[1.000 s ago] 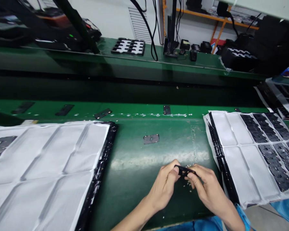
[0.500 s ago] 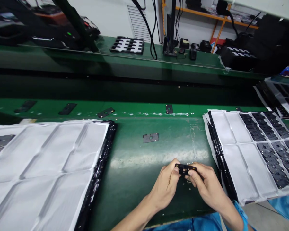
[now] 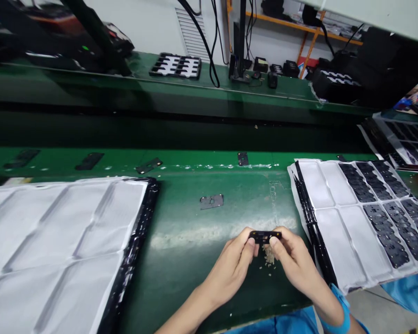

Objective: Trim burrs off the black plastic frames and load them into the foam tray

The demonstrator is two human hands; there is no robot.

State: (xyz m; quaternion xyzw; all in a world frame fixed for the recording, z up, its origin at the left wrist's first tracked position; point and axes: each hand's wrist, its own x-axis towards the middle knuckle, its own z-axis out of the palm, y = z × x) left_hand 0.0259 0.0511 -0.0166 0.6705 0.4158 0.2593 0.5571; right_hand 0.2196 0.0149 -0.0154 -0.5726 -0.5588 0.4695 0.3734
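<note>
Between my two hands is a small flat black plastic part (image 3: 264,237) with cut-outs and brass-coloured spots. My left hand (image 3: 235,262) pinches its left end, thumb on the near face. My right hand (image 3: 294,260) grips the right end the same way. Under the part, a small heap of tiny beige pieces (image 3: 270,256) lies on the green table (image 3: 181,260). A similar flat dark part (image 3: 212,201) rests on the table ahead of my left hand.
At left lies a white-lined compartment tray (image 3: 80,222). The right-hand white tray (image 3: 329,222) holds rows of dark parts (image 3: 386,232). Several loose parts (image 3: 149,165) lie along the green strip beyond. A black-and-white tray (image 3: 176,66) sits on the back ledge.
The held part has turned a little and is more level. More of the beige heap shows beneath it. The whole view has shifted slightly, so the trays appear further left.
</note>
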